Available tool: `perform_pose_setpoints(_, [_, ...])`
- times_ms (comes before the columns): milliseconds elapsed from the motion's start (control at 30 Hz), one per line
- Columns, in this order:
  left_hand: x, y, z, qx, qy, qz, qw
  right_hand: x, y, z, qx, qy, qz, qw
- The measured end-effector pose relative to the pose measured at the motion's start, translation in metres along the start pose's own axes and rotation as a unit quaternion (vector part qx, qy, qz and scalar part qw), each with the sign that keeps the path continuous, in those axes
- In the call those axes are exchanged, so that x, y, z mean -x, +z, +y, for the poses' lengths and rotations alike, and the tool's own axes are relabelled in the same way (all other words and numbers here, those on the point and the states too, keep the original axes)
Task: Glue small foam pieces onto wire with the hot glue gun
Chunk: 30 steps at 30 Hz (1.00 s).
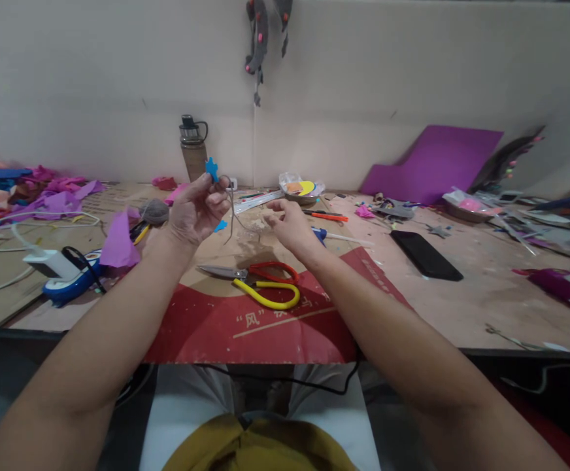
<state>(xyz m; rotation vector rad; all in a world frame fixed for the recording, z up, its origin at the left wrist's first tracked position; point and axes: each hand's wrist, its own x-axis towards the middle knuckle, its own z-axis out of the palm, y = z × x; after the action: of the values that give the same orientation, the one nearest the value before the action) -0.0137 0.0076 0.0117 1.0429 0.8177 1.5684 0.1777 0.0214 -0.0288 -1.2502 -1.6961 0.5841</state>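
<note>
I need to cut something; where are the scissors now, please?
In the head view, the scissors lie just left of centre, partly on the red printed sheet, below the left hand and right hand.

We've 2 hands (pixel 199 212) in view, 2 blue cutouts (pixel 212 170), 1 pr. scissors (pixel 268 300), 1 blk. phone (pixel 426 255), 1 drink btl. (pixel 195 158), 1 lg. purple sheet (pixel 435 163), 2 hanging grey ornaments (pixel 261 39), 1 wht. charger (pixel 52 264), 2 shallow bowls (pixel 465 211)

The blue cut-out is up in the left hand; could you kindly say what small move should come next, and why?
Probably bring the right hand over to steady the thin cord near the blue cut-out: the left hand holds the cut-out, the cord hangs by its fingertips, and the right hand is apart from the cut-out.
</note>
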Motion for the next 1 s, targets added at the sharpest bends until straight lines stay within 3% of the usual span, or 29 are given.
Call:
perform_pose_setpoints(133, [0.005,0.006,-0.004,0.012,-0.043,-0.072,0.996,0.001,-0.003,-0.012,-0.168,-0.07,-0.038,0.983])
perform_pose_setpoints(267, [0.008,0.01,-0.006,0.025,-0.083,-0.146,0.986,0.007,-0.009,-0.026,-0.209,-0.078,-0.1,0.97])
perform_pose_setpoints(467, [0.003,0.006,0.005,0.137,-0.044,-0.075,0.987,0.002,-0.012,-0.011,-0.112,0.046,-0.078,0.99])
perform_pose_setpoints(533, [0.0,0.003,0.009,0.169,-0.035,-0.071,0.982,-0.001,-0.015,-0.004,-0.041,0.052,-0.095,0.993])
perform_pose_setpoints(633, [-0.002,0.001,0.011,0.186,-0.032,-0.077,0.979,-0.001,-0.021,-0.003,0.084,0.003,-0.157,0.984])
perform_pose_setpoints(700, [-0.002,0.0,0.01,0.177,-0.045,-0.082,0.98,0.001,-0.025,-0.008,0.117,-0.044,-0.156,0.98])
perform_pose_setpoints(800, [0.0,0.002,0.003,0.132,-0.078,-0.105,0.983,0.003,-0.024,-0.017,0.038,-0.108,-0.065,0.991])
perform_pose_setpoints(867, [0.002,0.004,-0.002,0.092,-0.094,-0.151,0.98,0.004,-0.02,-0.021,-0.034,-0.139,-0.029,0.989])
perform_pose_setpoints(1000, [0.003,0.005,-0.011,0.032,-0.112,-0.25,0.961,0.006,-0.012,-0.022,-0.105,-0.156,-0.093,0.978])
